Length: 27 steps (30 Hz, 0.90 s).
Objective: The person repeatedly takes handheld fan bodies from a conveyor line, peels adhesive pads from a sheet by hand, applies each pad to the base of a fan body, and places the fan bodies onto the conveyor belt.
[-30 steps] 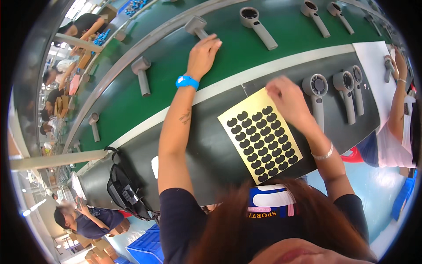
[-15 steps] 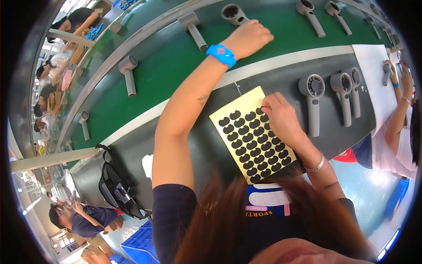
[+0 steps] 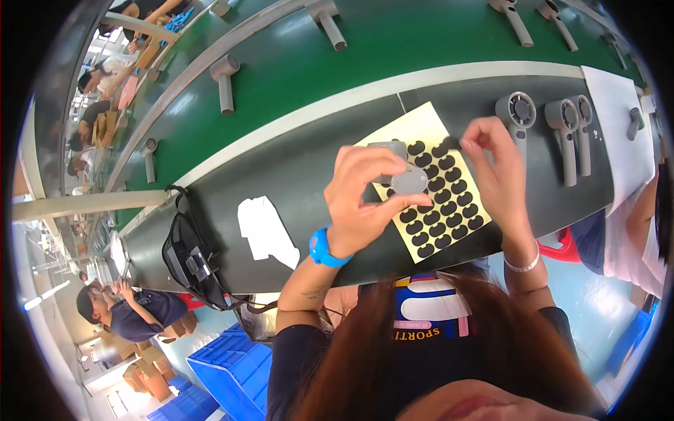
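Observation:
My left hand [image 3: 361, 200] is closed around a grey handheld fan [image 3: 409, 181], its flat round side turned up above the yellow sheet. That sheet [image 3: 421, 125] lies on the dark worktable and bears rows of black rounded stickers with notched ends. Just right of the sheet's upper edge, my right hand [image 3: 500, 165] pinches a small black sticker [image 3: 449, 144] between thumb and fingertips. The sticker is apart from the fan. My left fingers and the viewing angle hide most of the fan's handle.
Three grey fans, the nearest one [image 3: 519, 111] included, lie to the right on the worktable. More fans sit on the green conveyor belt [image 3: 281, 91] beyond. A white cloth [image 3: 265, 228] and a black bag [image 3: 188, 256] are at left. Blue crates [image 3: 228, 361] stand below; co-workers sit both sides.
My left hand has come back from the belt with a fan and now holds it over the sheet. My right hand has lifted off the sheet, moving right with a black sticker.

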Each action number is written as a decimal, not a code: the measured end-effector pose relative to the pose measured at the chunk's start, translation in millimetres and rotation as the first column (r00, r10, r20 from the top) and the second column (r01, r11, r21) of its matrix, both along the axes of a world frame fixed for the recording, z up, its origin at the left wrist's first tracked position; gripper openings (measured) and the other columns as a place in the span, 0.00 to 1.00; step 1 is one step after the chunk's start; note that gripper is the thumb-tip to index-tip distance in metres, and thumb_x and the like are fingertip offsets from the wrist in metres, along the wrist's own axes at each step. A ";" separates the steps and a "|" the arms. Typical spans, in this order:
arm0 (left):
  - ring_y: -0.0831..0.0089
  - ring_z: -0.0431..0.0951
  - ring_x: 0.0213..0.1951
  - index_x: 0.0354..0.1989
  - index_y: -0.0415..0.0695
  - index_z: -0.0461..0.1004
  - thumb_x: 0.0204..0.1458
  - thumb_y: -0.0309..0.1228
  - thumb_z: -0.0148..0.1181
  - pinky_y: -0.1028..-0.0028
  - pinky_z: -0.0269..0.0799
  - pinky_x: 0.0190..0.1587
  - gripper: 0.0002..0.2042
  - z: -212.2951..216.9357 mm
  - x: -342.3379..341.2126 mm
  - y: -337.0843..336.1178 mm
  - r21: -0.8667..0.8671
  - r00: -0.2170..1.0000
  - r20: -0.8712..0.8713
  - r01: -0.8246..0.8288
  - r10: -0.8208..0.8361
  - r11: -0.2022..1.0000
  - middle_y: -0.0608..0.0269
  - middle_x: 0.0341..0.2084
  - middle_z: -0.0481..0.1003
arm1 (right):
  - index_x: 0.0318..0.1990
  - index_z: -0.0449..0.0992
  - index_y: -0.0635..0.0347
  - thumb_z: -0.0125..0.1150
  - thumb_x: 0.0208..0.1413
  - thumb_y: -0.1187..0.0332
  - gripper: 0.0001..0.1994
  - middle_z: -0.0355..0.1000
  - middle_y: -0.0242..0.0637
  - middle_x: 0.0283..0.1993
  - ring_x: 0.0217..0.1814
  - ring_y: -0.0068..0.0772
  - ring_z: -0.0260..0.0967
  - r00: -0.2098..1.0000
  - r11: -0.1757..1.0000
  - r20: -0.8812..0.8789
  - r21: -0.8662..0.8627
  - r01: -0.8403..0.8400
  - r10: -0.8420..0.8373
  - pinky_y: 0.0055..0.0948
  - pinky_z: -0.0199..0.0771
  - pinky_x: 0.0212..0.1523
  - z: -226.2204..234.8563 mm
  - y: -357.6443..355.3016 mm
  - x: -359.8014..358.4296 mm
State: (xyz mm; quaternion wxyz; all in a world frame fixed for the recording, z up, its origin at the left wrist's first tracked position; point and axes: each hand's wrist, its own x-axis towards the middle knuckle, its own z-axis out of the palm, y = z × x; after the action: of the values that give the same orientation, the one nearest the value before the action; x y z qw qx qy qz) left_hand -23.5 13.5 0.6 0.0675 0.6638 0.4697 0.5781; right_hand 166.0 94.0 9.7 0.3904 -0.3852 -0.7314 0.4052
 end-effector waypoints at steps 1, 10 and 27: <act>0.70 0.72 0.33 0.34 0.41 0.73 0.22 0.25 0.79 0.74 0.69 0.35 0.25 0.5 3.5 -5.5 -0.004 1.000 0.002 -0.004 0.004 1.000 0.60 0.34 0.74 | 0.37 0.67 0.66 0.52 0.52 0.84 0.06 0.65 0.34 0.35 0.37 0.24 0.63 0.996 0.998 -0.065 -0.031 -0.063 0.061 0.23 0.65 0.43 9.5 -11.0 1.8; 0.77 0.76 0.26 0.38 0.36 0.73 0.35 0.10 0.62 0.80 0.73 0.25 0.18 -0.4 31.0 -42.1 -0.170 0.952 0.303 0.015 0.038 0.985 0.53 0.41 0.74 | 0.45 0.63 0.65 0.61 0.50 0.82 0.16 0.70 0.37 0.37 0.36 0.23 0.71 0.946 0.971 -0.226 -0.001 -0.238 0.232 0.27 0.71 0.45 32.1 -62.6 -5.3; 0.59 0.79 0.41 0.45 0.30 0.70 0.42 0.12 0.63 0.69 0.82 0.37 0.18 -3.2 19.6 -49.8 -0.206 0.830 0.525 0.341 -0.190 0.917 0.40 0.47 0.72 | 0.43 0.60 0.62 0.57 0.50 0.86 0.16 0.67 0.35 0.35 0.48 0.27 0.70 0.942 0.923 -0.294 -0.291 -0.251 0.163 0.23 0.72 0.45 40.3 -65.4 -7.9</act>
State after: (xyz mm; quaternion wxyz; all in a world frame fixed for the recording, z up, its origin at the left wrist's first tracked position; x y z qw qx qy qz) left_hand -3.9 -36.3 -2.6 0.3629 0.5356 0.4185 0.6374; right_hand 158.1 28.6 50.1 0.3702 -0.3066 -0.6329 0.6069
